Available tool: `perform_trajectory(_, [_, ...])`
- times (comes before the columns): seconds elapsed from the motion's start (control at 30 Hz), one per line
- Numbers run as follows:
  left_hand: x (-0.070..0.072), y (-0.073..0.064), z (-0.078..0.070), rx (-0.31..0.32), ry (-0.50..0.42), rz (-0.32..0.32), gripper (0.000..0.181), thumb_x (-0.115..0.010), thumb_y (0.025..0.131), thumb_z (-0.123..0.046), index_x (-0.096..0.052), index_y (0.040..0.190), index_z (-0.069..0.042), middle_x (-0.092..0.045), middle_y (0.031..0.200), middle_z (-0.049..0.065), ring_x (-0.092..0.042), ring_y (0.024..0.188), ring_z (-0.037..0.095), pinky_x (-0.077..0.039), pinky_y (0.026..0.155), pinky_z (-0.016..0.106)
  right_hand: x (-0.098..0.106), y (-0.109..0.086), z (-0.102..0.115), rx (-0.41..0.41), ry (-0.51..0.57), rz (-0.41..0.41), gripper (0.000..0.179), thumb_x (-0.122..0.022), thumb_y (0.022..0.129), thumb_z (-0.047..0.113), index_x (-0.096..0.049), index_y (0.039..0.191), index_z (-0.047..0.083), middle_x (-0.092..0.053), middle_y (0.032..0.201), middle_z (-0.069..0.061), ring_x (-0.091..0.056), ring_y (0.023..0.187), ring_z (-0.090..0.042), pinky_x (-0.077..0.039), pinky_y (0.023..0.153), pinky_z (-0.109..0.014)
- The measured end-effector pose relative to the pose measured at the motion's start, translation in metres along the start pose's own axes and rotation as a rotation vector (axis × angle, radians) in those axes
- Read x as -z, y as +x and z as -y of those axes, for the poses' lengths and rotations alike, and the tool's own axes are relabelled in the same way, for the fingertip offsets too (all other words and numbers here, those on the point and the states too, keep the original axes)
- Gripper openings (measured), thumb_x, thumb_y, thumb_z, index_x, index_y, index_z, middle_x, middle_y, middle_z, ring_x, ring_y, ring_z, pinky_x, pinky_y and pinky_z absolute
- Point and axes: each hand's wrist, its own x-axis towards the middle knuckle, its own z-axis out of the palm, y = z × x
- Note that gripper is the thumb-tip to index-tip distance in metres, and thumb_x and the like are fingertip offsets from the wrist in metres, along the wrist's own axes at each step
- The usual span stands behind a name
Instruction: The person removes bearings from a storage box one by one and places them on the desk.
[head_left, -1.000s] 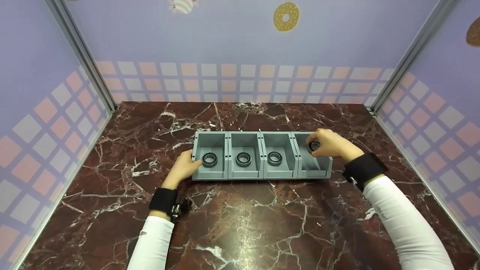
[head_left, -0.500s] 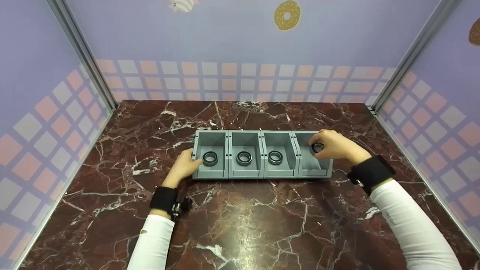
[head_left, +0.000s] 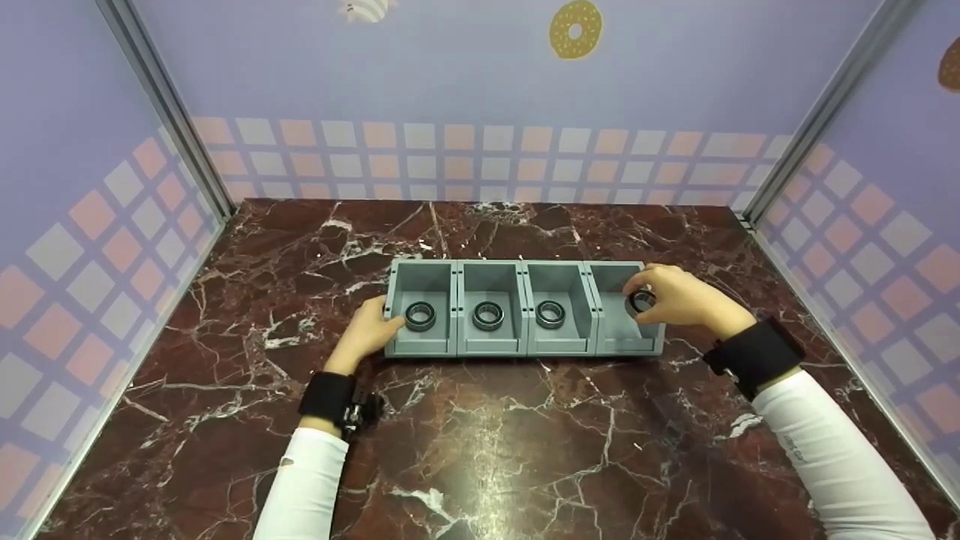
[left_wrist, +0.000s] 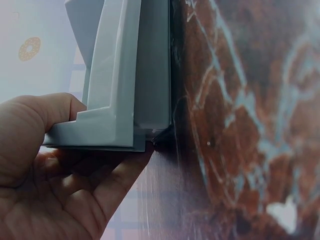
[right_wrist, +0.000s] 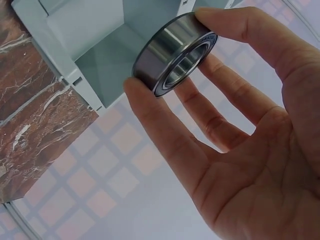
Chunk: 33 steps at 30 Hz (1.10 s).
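A row of several joined grey-blue bins (head_left: 491, 348) stands on the table. Pinched between the thumb and a fingertip of my right hand (head_left: 681, 298) is a metal ball bearing (right_wrist: 172, 52), held over the rightmost bin. Each of the other three bins has one bearing lying flat: the leftmost (head_left: 420, 316), the second (head_left: 488, 315) and the third (head_left: 550, 314). At the row's left end, my left hand (head_left: 370, 330) grips the outer bin's side wall (left_wrist: 100, 132), thumb over the rim and fingers against the outside.
The table top (head_left: 480, 442) is dark red marble with white veins. Purple panels with a pink and white tile pattern (head_left: 457, 161) rise behind and at both sides. Metal corner posts (head_left: 169, 112) stand at the back left and back right.
My right hand has moved slightly right and toward me, carrying the bearing with it inside the rightmost bin's outline. The left hand keeps its grip, and the bins have barely shifted in view.
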Motion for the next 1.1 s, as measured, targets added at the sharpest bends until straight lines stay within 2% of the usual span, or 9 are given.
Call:
perform_trajectory(0.1, [0.001,0.0,0.0,0.021,-0.005,0.018,0.054,-0.056,0.099,-0.007,-0.044,0.146,0.016,-0.05,0.062,0.001,-0.039,0.048,0.007,-0.038,0.063,0.029,0.0,-0.003,0.001,-0.003,-0.001,0.003,0.035,-0.077,0.08,0.002,-0.073,0.115,-0.006,-0.068,0.116,-0.023,-0.058,0.112,-0.05,-0.046,0.084,-0.055])
perform_trajectory(0.23, [0.002,0.0,0.0,0.043,0.003,0.039,0.06,-0.055,0.101,-0.009,-0.034,0.15,0.019,-0.035,0.057,-0.005,-0.029,0.046,0.008,-0.036,0.063,0.03,-0.001,-0.007,0.003,-0.008,0.0,0.003,0.036,-0.076,0.079,0.002,-0.074,0.114,-0.005,-0.069,0.116,-0.023,-0.055,0.119,-0.052,-0.042,0.098,-0.064])
perform_trajectory(0.33, [0.003,0.0,0.0,0.035,0.011,0.028,0.06,-0.056,0.1,-0.009,-0.035,0.149,0.02,-0.035,0.056,-0.005,-0.031,0.046,0.008,-0.038,0.065,0.031,-0.001,-0.009,0.004,-0.004,-0.009,-0.002,0.036,-0.077,0.079,0.003,-0.074,0.114,-0.004,-0.069,0.12,-0.024,-0.042,0.135,-0.057,-0.032,0.108,-0.07])
perform_trajectory(0.47, [0.002,0.001,-0.001,0.019,0.012,0.017,0.057,-0.057,0.099,-0.008,-0.04,0.147,0.02,-0.033,0.056,-0.006,-0.03,0.046,0.007,-0.037,0.066,0.031,-0.002,-0.012,0.006,0.004,-0.018,-0.011,0.037,-0.078,0.078,0.003,-0.074,0.114,-0.003,-0.069,0.119,-0.024,-0.052,0.127,-0.055,-0.045,0.097,-0.061])
perform_trajectory(0.57, [0.002,0.0,-0.001,0.014,0.004,0.02,0.057,-0.057,0.099,-0.007,-0.04,0.147,0.02,-0.033,0.055,-0.006,-0.028,0.045,0.007,-0.035,0.061,0.029,-0.003,-0.015,0.007,0.011,-0.021,-0.019,0.037,-0.078,0.078,0.003,-0.074,0.114,-0.003,-0.068,0.115,-0.022,-0.061,0.11,-0.048,-0.047,0.085,-0.056])
perform_trajectory(0.73, [0.001,0.0,0.0,0.008,-0.002,0.011,0.056,-0.057,0.098,-0.006,-0.042,0.145,0.019,-0.034,0.055,-0.006,-0.029,0.045,0.007,-0.035,0.058,0.027,-0.003,-0.02,0.01,-0.001,-0.018,-0.011,0.036,-0.078,0.081,0.003,-0.073,0.115,-0.004,-0.065,0.118,-0.025,-0.058,0.114,-0.05,-0.042,0.094,-0.064])
perform_trajectory(0.83, [0.001,0.0,0.0,0.003,0.012,-0.001,0.053,-0.057,0.098,-0.006,-0.045,0.143,0.019,-0.057,0.07,0.009,-0.036,0.049,0.009,-0.04,0.066,0.031,-0.004,-0.023,0.012,-0.011,-0.021,-0.002,0.036,-0.077,0.082,0.003,-0.073,0.116,-0.004,-0.064,0.123,-0.028,-0.052,0.125,-0.054,-0.039,0.098,-0.067])
perform_trajectory(0.9, [0.001,0.0,0.0,0.003,0.017,-0.004,0.051,-0.057,0.097,-0.006,-0.048,0.142,0.018,-0.059,0.076,0.012,-0.039,0.05,0.01,-0.041,0.067,0.032,-0.004,-0.025,0.013,-0.001,-0.026,-0.006,0.035,-0.077,0.081,0.003,-0.073,0.116,-0.004,-0.064,0.122,-0.027,-0.051,0.125,-0.055,-0.043,0.096,-0.063])
perform_trajectory(1.1, [0.001,-0.001,0.0,0.018,0.013,0.018,0.055,-0.057,0.099,-0.007,-0.043,0.146,0.018,-0.063,0.091,0.021,-0.037,0.05,0.009,-0.039,0.067,0.032,-0.006,-0.03,0.016,0.03,-0.031,-0.015,0.033,-0.078,0.081,0.002,-0.074,0.114,-0.002,-0.064,0.11,-0.018,-0.063,0.094,-0.038,-0.045,0.075,-0.045])
